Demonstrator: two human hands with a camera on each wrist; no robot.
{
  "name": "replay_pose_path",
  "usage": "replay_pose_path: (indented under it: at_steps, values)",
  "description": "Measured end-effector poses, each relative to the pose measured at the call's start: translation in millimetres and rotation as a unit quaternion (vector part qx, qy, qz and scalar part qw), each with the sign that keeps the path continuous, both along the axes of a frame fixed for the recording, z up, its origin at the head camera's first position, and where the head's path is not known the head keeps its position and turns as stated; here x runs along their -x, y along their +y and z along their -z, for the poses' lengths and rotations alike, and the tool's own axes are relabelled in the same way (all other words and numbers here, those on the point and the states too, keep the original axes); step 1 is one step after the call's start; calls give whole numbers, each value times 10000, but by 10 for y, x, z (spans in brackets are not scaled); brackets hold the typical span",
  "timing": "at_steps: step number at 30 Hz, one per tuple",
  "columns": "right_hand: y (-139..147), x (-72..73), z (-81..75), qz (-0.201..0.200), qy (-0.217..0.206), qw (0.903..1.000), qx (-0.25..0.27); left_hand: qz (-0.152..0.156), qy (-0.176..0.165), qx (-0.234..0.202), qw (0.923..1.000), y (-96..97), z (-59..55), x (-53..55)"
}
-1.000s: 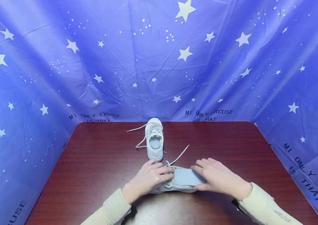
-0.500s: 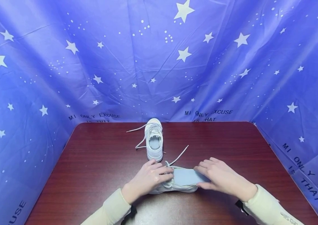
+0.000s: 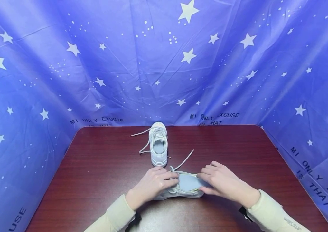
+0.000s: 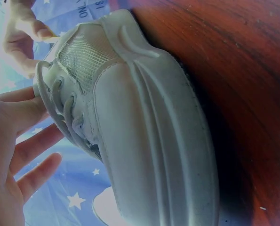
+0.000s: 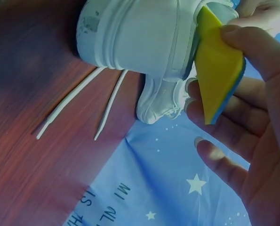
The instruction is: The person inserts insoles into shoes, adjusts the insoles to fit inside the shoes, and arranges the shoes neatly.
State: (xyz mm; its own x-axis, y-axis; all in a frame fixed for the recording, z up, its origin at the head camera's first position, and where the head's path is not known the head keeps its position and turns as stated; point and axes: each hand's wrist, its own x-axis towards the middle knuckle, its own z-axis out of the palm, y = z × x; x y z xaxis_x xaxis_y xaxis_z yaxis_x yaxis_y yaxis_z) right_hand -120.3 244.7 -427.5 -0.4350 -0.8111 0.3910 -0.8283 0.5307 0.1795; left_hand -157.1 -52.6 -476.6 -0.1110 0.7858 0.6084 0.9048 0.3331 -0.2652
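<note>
A white sneaker (image 3: 181, 194) lies sideways near the front, its toe to the left. My left hand (image 3: 152, 184) grips it by the tongue and laces; in the left wrist view the fingers reach around the tongue edge of the sneaker (image 4: 125, 108). An insole (image 3: 188, 182), pale blue on top, sits partly in the shoe opening with its front part hidden inside. Its heel end is pinched by my right hand (image 3: 227, 184) between thumb and fingers. The right wrist view shows the yellow underside of the insole (image 5: 217, 70) tilted up out of the heel opening.
A second white sneaker (image 3: 158, 158) stands behind, toe to the back, with an insole inside and loose laces. A loose lace (image 3: 185, 160) from the near shoe trails behind it. The dark red table (image 3: 100, 180) meets a blue star-patterned curtain (image 3: 140, 64).
My right hand shifted right with the insole's heel end, then came back left. Yellow now shows along the insole's edge at the shoe opening. The left hand keeps its place on the sneaker.
</note>
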Motion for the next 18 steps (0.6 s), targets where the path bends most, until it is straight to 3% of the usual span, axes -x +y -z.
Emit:
replay_pose_path:
  at_steps: [7, 14, 18]
  values:
    - [-83, 5, 19, 10, 54, 9999, -90, -15, 26, 48, 10000, 3, -7, -8]
    - [-181, 37, 28, -61, 220, 9995, -215, 258, -544, 28, 9982, -15, 19, -15]
    - [-217, 59, 52, -34, 236, 9993, -279, 281, -663, 22, 9974, -20, 25, -24]
